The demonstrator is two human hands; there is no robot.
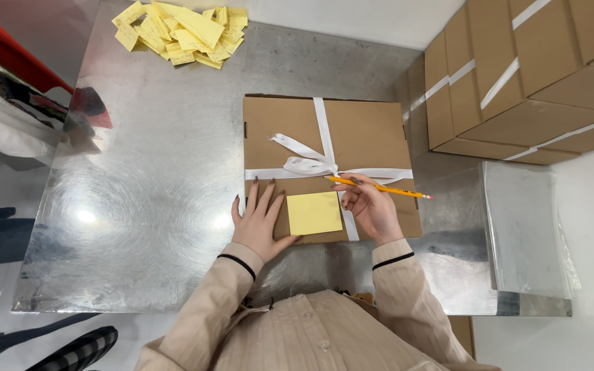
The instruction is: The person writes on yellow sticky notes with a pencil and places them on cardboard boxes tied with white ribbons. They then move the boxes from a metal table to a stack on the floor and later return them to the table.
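My left hand (259,223) lies flat, fingers spread, on the matte brown cardboard box (366,130) with its white satin ribbon (309,161). My right hand (372,209) grips a slim yellow pencil (379,187) beside the square yellow sticky note (314,213).

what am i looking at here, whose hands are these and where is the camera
There is no machine here. It is a single picture from a camera worn on a person's head, looking down at their own two hands over a shiny metal table. A flat brown cardboard box tied with white ribbon lies in front of them, with a blank yellow sticky note on its lid. The left hand rests flat on the box beside the note. The right hand holds a yellow pencil. Further back lies a heap of yellow notes, and to the right a stack of similar ribboned boxes.
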